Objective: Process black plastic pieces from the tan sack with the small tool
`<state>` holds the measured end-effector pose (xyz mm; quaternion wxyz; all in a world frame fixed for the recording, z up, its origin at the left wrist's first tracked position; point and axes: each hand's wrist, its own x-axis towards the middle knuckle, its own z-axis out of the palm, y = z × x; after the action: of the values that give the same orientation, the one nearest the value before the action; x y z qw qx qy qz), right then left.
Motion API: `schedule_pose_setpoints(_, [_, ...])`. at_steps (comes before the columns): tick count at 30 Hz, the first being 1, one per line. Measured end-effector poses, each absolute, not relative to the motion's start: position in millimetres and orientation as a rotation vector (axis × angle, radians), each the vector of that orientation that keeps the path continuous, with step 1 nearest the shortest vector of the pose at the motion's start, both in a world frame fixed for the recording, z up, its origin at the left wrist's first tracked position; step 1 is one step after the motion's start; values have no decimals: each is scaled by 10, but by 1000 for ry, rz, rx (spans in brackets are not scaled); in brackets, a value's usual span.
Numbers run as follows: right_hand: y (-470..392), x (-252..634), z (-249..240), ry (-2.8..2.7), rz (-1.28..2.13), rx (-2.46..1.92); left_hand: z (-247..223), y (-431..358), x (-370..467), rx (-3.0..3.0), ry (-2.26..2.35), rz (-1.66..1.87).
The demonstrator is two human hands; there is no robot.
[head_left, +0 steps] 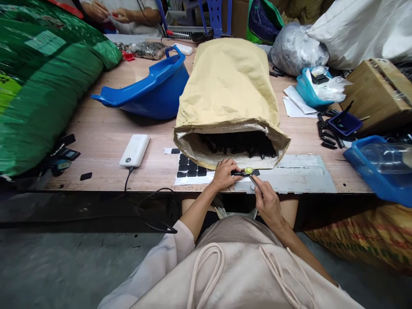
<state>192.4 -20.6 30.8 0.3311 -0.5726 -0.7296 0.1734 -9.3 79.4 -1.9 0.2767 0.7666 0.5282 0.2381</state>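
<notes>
At the table's front edge, my left hand point(225, 175) is closed on a small black part point(237, 173), pressing it down near the sheet. My right hand point(268, 204) grips a thin, dark tool point(253, 180) that slants up toward this part. A round yellow-green piece point(249, 170) shows at the tool's far end; whether it belongs to the tool I cannot tell. Just beyond both hands lies a tan sack point(231, 81), its mouth facing me, with many black pieces point(238, 143) inside. Black rounded-square stickers point(192, 168) on a white backing sheet lie left of my left hand.
Left of the sack are a tilted blue basin point(154, 92) and a white power bank point(135, 150) with a cable. Green sacks point(48, 103) crowd the left. Rightward stand a blue tray point(363, 165), a purple bin point(346, 124) and a carton point(380, 98). Another person's hands point(111, 13) work across the table.
</notes>
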Motion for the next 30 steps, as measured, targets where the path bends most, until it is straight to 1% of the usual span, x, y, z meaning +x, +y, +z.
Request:
schedule_pose_setpoints(5, [-200,1878,360,-1916,389,-1456,-7,790,-101,2061,1415,634])
schedule_pose_setpoints(11, [-161,1884,306,-2049,382,-1569,4,777,-87,2056,1432,652])
schedule_pose_setpoints(18, [-153,1947,397,-1943,343,-1520,28,761,-82,2056,1423,672])
schedule_pose_setpoints(26, [-200,1972,331,-1953,373,-1563,6,766,-89,2071,1442,656])
schedule_pose_setpoints(30, [-145,2063,361,-1897,264,-1637,7,763,-100,2082,1451,640])
